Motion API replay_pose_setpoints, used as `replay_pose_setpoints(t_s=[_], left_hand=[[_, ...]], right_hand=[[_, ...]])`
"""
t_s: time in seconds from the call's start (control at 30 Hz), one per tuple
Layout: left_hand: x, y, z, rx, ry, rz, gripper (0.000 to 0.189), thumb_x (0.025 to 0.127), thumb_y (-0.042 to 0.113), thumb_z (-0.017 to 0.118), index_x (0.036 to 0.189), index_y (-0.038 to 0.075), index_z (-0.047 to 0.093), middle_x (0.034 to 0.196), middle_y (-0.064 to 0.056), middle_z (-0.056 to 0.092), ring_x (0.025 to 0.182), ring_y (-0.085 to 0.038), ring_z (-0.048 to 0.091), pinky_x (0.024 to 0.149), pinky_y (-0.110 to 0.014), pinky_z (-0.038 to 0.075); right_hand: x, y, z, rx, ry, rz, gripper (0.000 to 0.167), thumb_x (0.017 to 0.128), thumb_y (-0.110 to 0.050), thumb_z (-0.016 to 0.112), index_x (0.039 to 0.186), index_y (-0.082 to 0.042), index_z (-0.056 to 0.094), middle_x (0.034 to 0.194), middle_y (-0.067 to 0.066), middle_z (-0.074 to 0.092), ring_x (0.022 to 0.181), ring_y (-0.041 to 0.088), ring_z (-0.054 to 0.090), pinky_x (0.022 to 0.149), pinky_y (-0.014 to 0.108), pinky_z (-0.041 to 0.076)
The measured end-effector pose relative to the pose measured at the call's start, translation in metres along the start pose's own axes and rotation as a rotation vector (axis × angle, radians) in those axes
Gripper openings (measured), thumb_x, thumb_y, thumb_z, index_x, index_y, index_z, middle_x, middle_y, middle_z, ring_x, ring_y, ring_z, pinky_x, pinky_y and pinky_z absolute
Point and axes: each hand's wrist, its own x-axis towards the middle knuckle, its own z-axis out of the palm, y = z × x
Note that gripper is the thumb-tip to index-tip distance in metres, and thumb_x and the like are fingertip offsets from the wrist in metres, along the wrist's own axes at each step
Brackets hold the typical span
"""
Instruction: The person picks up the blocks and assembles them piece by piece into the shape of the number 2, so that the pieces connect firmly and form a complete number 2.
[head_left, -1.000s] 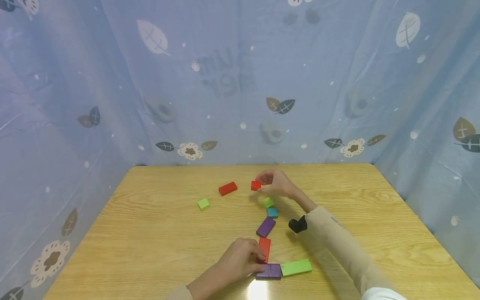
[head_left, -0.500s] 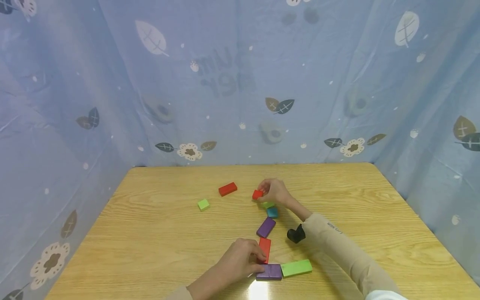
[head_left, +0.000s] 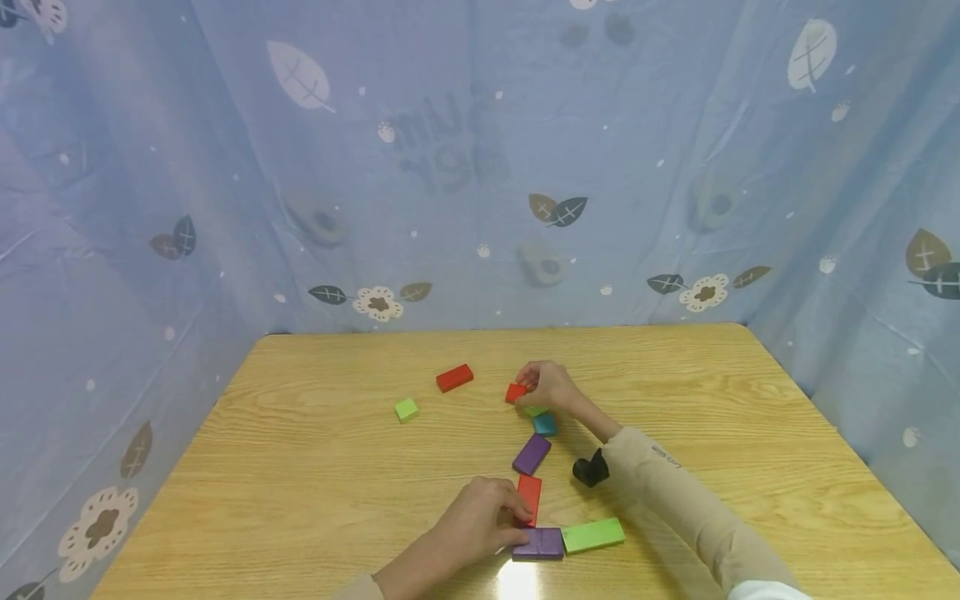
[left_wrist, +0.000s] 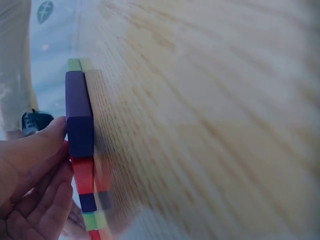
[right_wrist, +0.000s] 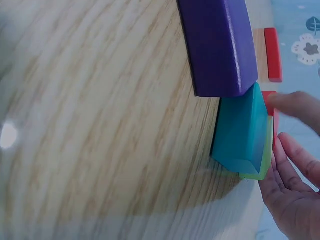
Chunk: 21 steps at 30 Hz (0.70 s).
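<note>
My right hand (head_left: 551, 387) pinches a small red block (head_left: 515, 392) between thumb and fingers. It is beside a small green block (head_left: 536, 410), partly hidden by the hand. Nearer me, a blue block (head_left: 545, 425), a purple block (head_left: 532, 454) and a flat red block (head_left: 529, 498) continue a bent row. My left hand (head_left: 480, 517) rests at the near end. Its thumb touches a purple piece (head_left: 542, 544) with a line across its middle, and its fingertips lie by the flat red block. A long green block (head_left: 594, 535) adjoins the purple piece's right end.
Toward the back of the wooden table (head_left: 300, 467) lie a loose red block (head_left: 454, 378) and a small green block (head_left: 407, 410). A black object (head_left: 591, 469) is at the right sleeve. A patterned blue curtain (head_left: 420, 167) surrounds the table's back and sides.
The right hand has brought the small red block toward me and lowered it to beside the small green block, now partly covered. The left hand has stayed in place.
</note>
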Motion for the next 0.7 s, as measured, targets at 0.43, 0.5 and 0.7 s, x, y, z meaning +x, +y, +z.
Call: replay_pose_setpoints(t_s=[0.43, 0.5, 0.7], left_hand=[[-0.001, 0.002, -0.003, 0.010, 0.002, -0.013, 0.016, 0.074, 0.017, 0.083, 0.088, 0.012, 0.078, 0.085, 0.013, 0.068, 0.080, 0.005, 0.058, 0.071, -0.011, 0.047], [-0.001, 0.003, -0.003, 0.010, 0.002, -0.010, 0.016, 0.074, 0.017, 0.083, 0.088, 0.012, 0.078, 0.084, 0.013, 0.068, 0.080, 0.005, 0.058, 0.071, -0.011, 0.046], [-0.002, 0.004, -0.004, 0.012, -0.001, -0.010, 0.017, 0.073, 0.017, 0.083, 0.088, 0.012, 0.078, 0.084, 0.013, 0.068, 0.080, 0.005, 0.058, 0.071, -0.011, 0.046]], right_hand=[[-0.001, 0.002, -0.005, 0.008, 0.005, -0.048, 0.017, 0.080, -0.009, 0.076, 0.091, 0.000, 0.068, 0.085, 0.008, 0.068, 0.078, 0.019, 0.063, 0.072, 0.031, 0.052], [-0.002, 0.003, -0.008, 0.039, 0.015, -0.057, 0.017, 0.082, -0.012, 0.074, 0.092, 0.001, 0.068, 0.085, 0.007, 0.068, 0.078, 0.019, 0.064, 0.072, 0.032, 0.052], [0.000, 0.006, -0.020, 0.174, 0.070, -0.052, 0.026, 0.085, -0.021, 0.072, 0.099, 0.001, 0.068, 0.089, 0.007, 0.068, 0.082, 0.020, 0.064, 0.074, 0.034, 0.053]])
